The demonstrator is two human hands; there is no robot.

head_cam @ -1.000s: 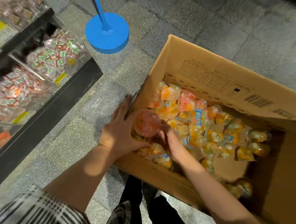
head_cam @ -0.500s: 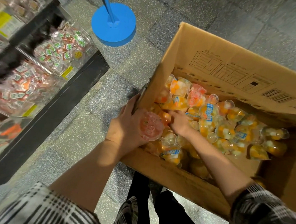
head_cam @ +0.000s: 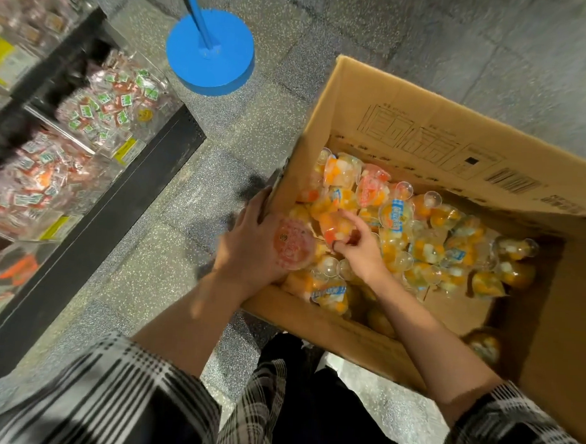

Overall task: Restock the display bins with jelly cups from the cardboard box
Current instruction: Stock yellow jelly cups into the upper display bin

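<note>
An open cardboard box (head_cam: pixel 425 127) stands on the stone floor (head_cam: pixel 430 35), loosely filled with orange and yellow jelly cups (head_cam: pixel 429 246). The left hand (head_cam: pixel 249 243) rests at the box's near left corner and cradles a pink-lidded jelly cup (head_cam: pixel 292 244), lid facing up. The right hand (head_cam: pixel 358 242) is inside the box, fingers curled round a red-and-orange jelly cup (head_cam: pixel 335 229) just beside the pink-lidded one. Clear display bins (head_cam: pixel 121 104) holding wrapped sweets sit to the left in a black-framed unit. A blue round stand base (head_cam: pixel 210 53) sits on the floor beyond the box.
</note>
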